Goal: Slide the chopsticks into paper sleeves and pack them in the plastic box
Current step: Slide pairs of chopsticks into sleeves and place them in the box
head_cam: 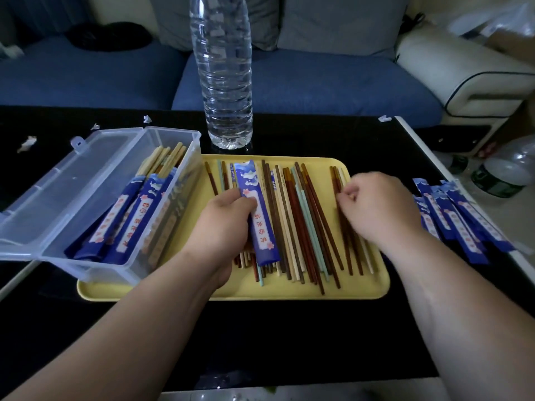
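Head view: left hand (223,224) around one paper sleeve (262,233), right hand (379,206) pinching brown chopsticks (349,256) (number unclear).

Single head-worn wide-angle cam, person's own POV at near edge of black glossy table (289,342), facing fwd and tilted down. Close range: both forearms enter from bottom corners. Left hand (223,224) and right hand (379,206) sit mid-frame over yellow rectangular plastic tray (362,287), roughly centred. Clear ribbed plastic water bottle (225,82) stands upright just behind tray, its top cut off by upper frame edge. Blue fabric sofa (318,82) spans bkgd up top. Wide-angle bend at edges; table's right edge runs diagonally.
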